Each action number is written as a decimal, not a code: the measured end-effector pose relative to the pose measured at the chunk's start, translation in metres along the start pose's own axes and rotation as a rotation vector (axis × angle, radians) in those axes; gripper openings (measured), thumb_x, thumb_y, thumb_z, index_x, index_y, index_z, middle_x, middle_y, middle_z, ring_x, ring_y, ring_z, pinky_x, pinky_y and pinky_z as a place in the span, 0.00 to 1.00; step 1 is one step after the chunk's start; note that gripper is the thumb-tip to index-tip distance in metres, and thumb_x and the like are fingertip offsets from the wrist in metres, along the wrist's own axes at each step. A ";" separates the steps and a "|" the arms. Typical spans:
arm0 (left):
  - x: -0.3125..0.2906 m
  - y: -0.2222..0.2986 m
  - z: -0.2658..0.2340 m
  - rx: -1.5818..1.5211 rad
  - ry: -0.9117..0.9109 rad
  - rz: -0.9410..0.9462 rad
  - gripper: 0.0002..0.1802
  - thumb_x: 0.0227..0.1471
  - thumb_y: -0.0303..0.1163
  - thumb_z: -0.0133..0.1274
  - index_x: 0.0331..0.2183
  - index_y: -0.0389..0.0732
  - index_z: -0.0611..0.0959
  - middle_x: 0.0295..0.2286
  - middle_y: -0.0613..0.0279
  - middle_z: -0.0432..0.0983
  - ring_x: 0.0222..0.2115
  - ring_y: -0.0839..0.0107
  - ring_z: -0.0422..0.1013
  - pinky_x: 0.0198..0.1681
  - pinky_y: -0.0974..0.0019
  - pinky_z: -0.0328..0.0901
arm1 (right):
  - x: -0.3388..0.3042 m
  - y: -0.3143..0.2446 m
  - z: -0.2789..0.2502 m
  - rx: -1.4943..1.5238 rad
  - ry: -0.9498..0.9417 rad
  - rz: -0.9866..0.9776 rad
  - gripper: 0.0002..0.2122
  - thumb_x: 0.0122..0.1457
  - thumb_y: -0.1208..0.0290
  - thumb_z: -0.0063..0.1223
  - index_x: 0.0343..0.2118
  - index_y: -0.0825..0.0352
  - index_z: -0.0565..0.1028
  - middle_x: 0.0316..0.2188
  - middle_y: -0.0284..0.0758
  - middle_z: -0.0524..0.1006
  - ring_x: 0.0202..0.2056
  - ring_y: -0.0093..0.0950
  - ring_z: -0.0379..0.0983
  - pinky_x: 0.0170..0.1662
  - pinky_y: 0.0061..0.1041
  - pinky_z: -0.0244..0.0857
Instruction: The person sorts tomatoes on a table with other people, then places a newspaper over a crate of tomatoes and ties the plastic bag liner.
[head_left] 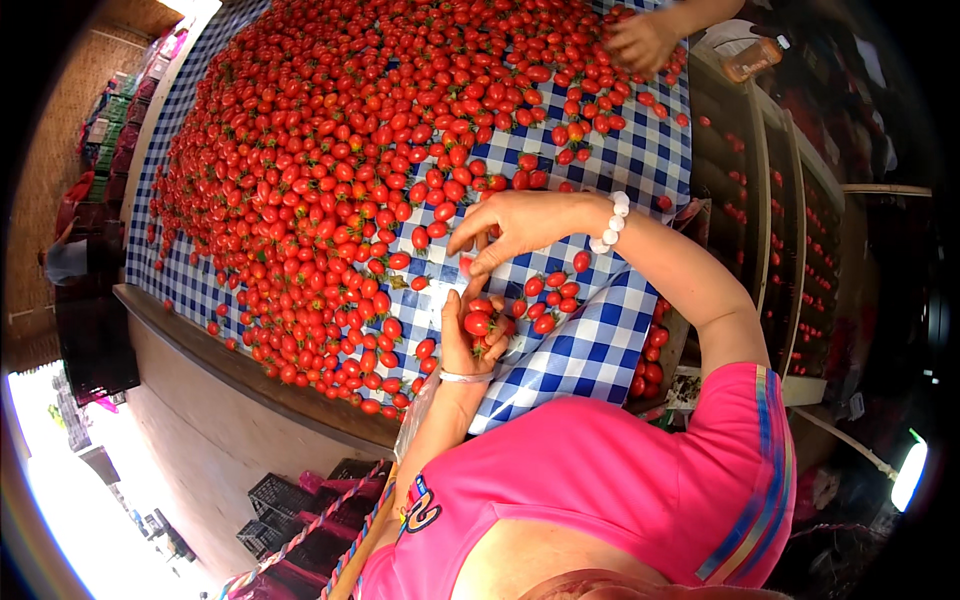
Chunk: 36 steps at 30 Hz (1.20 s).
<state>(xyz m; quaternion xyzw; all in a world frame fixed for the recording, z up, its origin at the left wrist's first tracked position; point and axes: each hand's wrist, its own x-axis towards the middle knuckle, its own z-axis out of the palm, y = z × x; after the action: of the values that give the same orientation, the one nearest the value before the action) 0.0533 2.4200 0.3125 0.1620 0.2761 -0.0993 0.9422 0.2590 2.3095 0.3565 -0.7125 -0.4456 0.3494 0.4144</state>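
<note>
My left hand (470,345) is palm up with its fingers curled around several red cherry tomatoes (479,323). Just above it my right hand (520,225), with a white bead bracelet (612,222) on its wrist, reaches leftward over the table. Its thumb and fingers come together around a small reddish cherry tomato (465,267), blurred and partly hidden. A huge spread of cherry tomatoes (310,190), many with green stems, covers the blue-and-white checked cloth (575,345) to the left and far side. A small group of tomatoes (546,298) lies right of my left hand.
Another person's hand (642,42) touches tomatoes at the far right. Beyond the table's right edge stand wooden-framed trays (775,230) holding tomatoes, and a bottle (755,60). A wooden rim (250,365) edges the table's left side. Black crates (285,495) stand on the floor at lower left.
</note>
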 end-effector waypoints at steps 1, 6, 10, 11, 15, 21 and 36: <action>0.000 0.000 -0.003 -0.018 -0.071 -0.015 0.23 0.57 0.51 0.46 0.45 0.43 0.74 0.29 0.62 0.67 0.15 0.78 0.56 0.12 0.78 0.48 | 0.005 0.007 0.000 -0.049 0.075 -0.048 0.13 0.55 0.67 0.58 0.42 0.65 0.77 0.34 0.34 0.76 0.38 0.29 0.73 0.41 0.27 0.66; -0.003 0.000 0.001 -0.012 -0.244 -0.060 0.20 0.56 0.50 0.47 0.36 0.42 0.74 0.27 0.63 0.64 0.14 0.79 0.55 0.11 0.78 0.48 | 0.048 0.077 -0.033 -0.506 0.543 0.066 0.21 0.55 0.52 0.54 0.48 0.58 0.75 0.51 0.39 0.68 0.53 0.39 0.62 0.53 0.39 0.58; -0.006 0.000 0.004 0.089 -0.210 0.003 0.20 0.56 0.50 0.47 0.35 0.42 0.73 0.27 0.62 0.64 0.14 0.79 0.55 0.11 0.78 0.49 | 0.073 0.065 -0.005 -0.718 0.392 0.109 0.25 0.49 0.44 0.55 0.47 0.52 0.76 0.54 0.39 0.63 0.57 0.42 0.54 0.54 0.54 0.52; -0.008 -0.002 0.004 0.120 -0.198 0.019 0.20 0.56 0.50 0.47 0.35 0.42 0.73 0.27 0.62 0.64 0.14 0.79 0.55 0.11 0.78 0.49 | 0.065 0.055 0.004 -0.738 0.310 0.102 0.21 0.49 0.47 0.57 0.44 0.52 0.78 0.52 0.38 0.64 0.56 0.41 0.54 0.54 0.50 0.54; -0.010 -0.010 0.007 0.254 -0.250 0.050 0.20 0.57 0.50 0.46 0.35 0.41 0.72 0.27 0.62 0.64 0.14 0.80 0.54 0.11 0.79 0.48 | 0.027 0.060 0.027 -0.692 0.089 -0.044 0.11 0.46 0.65 0.58 0.35 0.57 0.79 0.49 0.37 0.65 0.57 0.41 0.55 0.52 0.44 0.60; -0.029 -0.022 0.032 0.819 -0.376 0.195 0.22 0.57 0.52 0.45 0.36 0.41 0.73 0.27 0.62 0.70 0.17 0.80 0.59 0.19 0.79 0.53 | -0.075 0.081 -0.002 -0.770 0.094 0.123 0.13 0.42 0.71 0.58 0.35 0.53 0.79 0.48 0.33 0.66 0.51 0.39 0.60 0.46 0.42 0.63; -0.028 -0.080 0.076 1.961 -0.636 0.977 0.29 0.43 0.31 0.58 0.50 0.40 0.72 0.47 0.49 0.65 0.44 0.51 0.65 0.48 0.56 0.61 | -0.151 0.076 -0.007 -0.840 0.266 0.239 0.18 0.47 0.72 0.55 0.43 0.51 0.78 0.56 0.35 0.65 0.62 0.41 0.50 0.60 0.49 0.47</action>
<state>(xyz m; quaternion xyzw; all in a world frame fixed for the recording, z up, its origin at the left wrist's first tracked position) 0.0451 2.3213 0.3679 0.8859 -0.2642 0.0688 0.3749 0.2369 2.1487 0.3104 -0.9039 -0.4062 0.0893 0.1000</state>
